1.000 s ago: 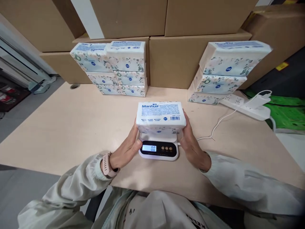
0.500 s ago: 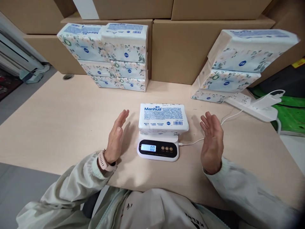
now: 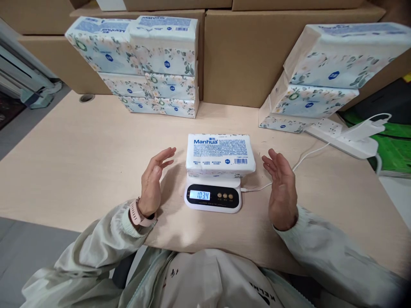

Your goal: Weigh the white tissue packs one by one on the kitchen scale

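Observation:
A white and blue pack of tissues [image 3: 221, 154] lies flat on a white digital scale [image 3: 189, 205] in the middle of the table, hiding most of the weighing plate. The lit display [image 3: 200, 195] reads 103.4. To the left of the pack, my left hand [image 3: 153, 182] is open, fingers stretched and palm turned inward, touching nothing. My right hand [image 3: 282, 188] is open too, held off the table on the pack's other side with a gap between them. A pink band [image 3: 137, 214] circles my left wrist.
Stacked tissue packs stand at the back left [image 3: 167, 64] and back right [image 3: 321, 100]. Behind them are cardboard boxes [image 3: 234, 60]. A white power strip [image 3: 349, 141] lies at the right, and a white cable [image 3: 298, 164] runs to the scale. A round hole [image 3: 86, 98] pierces the tabletop.
The display has gone from 0.0 to 103.4. My right hand has come slightly closer to the pack, and my left fingers bend inward a little more. The head view has tilted down slightly.

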{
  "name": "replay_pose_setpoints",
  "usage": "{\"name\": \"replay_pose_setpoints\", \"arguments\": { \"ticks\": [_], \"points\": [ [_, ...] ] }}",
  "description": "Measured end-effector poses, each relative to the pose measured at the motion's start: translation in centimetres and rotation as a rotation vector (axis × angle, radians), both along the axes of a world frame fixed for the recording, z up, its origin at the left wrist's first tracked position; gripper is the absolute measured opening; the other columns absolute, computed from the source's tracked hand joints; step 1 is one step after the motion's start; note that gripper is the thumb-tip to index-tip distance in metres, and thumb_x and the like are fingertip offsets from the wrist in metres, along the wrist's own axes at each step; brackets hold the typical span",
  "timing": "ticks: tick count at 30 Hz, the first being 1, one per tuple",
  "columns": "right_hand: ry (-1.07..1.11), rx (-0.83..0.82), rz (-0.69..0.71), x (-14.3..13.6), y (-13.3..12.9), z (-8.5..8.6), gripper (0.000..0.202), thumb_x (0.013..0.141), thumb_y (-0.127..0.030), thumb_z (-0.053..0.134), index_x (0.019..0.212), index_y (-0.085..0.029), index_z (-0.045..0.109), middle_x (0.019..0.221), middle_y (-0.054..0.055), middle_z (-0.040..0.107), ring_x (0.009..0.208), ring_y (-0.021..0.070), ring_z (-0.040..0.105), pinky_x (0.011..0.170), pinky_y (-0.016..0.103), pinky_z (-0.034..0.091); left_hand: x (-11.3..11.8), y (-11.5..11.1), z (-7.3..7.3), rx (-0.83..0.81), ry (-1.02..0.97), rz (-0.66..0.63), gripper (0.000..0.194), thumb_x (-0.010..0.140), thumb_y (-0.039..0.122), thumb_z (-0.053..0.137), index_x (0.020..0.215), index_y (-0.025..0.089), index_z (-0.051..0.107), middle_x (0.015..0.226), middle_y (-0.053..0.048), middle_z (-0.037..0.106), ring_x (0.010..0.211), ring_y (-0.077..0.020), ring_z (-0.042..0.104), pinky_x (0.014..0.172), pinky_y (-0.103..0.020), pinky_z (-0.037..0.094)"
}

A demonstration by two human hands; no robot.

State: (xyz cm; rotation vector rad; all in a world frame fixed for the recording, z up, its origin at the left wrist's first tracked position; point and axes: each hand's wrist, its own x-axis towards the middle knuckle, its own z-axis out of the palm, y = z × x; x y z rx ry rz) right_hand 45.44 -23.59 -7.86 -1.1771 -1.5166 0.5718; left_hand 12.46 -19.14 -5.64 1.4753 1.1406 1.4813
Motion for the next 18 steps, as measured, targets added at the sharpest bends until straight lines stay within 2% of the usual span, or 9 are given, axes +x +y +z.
{"name": "replay_pose_setpoints", "arguments": {
  "ticks": [8,18],
  "points": [
    [0.022,0.009,0.022,0.16,0.03,-0.53,0.060,0.111,-0.054,0.037,0.170,-0.051,0.034,0.178,0.000,0.044,0.157,0.0327,0.054,0.131,0.067,0.045,0.08,-0.03,0.14,-0.010,-0.008,0.005,0.048,0.109,0.058,0.054,0.136,0.024,0.076,0.143,-0.012,0.074,0.132,-0.0288,0.071,0.106,-0.048,0.062],
    [0.012,0.026,0.035,-0.03,-0.10,-0.29,0.057,0.113,-0.051,0.038,0.170,-0.044,0.041,0.175,0.001,0.048,0.154,0.0318,0.056,0.129,0.063,0.047,0.05,-0.21,0.28,0.037,0.003,-0.052,0.041,0.114,0.045,0.049,0.129,0.024,0.081,0.138,-0.009,0.077,0.133,-0.0247,0.071,0.107,-0.042,0.060]
  ]
}}
